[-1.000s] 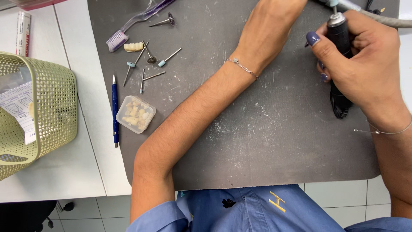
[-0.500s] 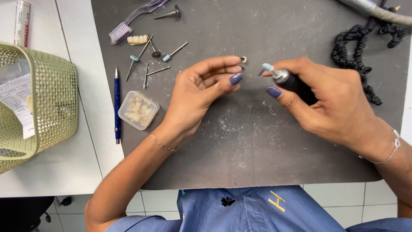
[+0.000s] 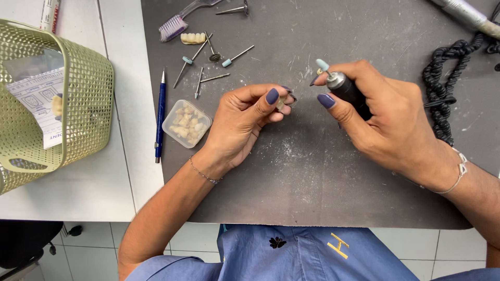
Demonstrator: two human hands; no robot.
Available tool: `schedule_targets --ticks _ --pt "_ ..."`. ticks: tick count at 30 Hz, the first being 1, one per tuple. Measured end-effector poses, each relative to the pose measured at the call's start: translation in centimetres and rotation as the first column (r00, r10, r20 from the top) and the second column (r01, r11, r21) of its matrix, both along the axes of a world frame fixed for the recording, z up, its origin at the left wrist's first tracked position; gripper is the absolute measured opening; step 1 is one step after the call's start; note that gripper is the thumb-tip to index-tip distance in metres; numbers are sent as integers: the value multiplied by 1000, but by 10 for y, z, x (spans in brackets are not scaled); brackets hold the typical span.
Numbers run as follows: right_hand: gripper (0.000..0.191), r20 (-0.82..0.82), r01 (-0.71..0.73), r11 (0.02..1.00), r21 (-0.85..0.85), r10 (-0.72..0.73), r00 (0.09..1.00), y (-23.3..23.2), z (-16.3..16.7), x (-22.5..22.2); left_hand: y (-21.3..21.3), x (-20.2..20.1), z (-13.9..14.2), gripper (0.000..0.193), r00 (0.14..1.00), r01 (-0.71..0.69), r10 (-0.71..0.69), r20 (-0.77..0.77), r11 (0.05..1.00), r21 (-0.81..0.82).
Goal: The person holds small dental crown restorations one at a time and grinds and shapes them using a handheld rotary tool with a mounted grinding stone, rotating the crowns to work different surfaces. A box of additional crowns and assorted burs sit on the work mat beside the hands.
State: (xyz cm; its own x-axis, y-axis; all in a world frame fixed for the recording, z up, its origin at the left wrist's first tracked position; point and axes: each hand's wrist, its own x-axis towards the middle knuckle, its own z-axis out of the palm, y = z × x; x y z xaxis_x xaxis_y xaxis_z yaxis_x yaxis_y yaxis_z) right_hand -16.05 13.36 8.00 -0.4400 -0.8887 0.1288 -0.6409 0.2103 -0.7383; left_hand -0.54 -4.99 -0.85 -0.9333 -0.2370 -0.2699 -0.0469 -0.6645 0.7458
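Currently left hand (image 3: 245, 122) pinches a small tooth piece (image 3: 281, 104) at its fingertips; right hand (image 3: 385, 117) grips the handpiece (image 3: 346, 91), burr (image 3: 322, 64) just right of piece; risk: burr slips, nicks fingers or flings piece.

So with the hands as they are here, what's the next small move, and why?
Probably bring the burr of the handpiece across to the small piece. The left hand pinches that piece at its fingertips, the right hand grips the handpiece, and the tip points toward the piece with a gap between them.
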Motion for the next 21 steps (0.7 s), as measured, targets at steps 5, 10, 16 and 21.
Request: schedule_targets --ticks 5,10,16,21 --pt "22 0 9 998 68 -9 1000 6 -2 -1 -4 1 7 30 998 56 -51 -46 989 136" --pt "42 -43 -36 996 83 39 998 8 -6 2 -4 -1 8 33 993 89 -80 -90 991 103" --pt "52 -11 -36 984 173 38 999 14 -5 7 -3 0 -3 27 993 34 -21 -116 993 113" --pt "52 2 -58 988 145 59 998 14 -5 10 -3 1 -4 27 996 16 -8 -90 996 87"
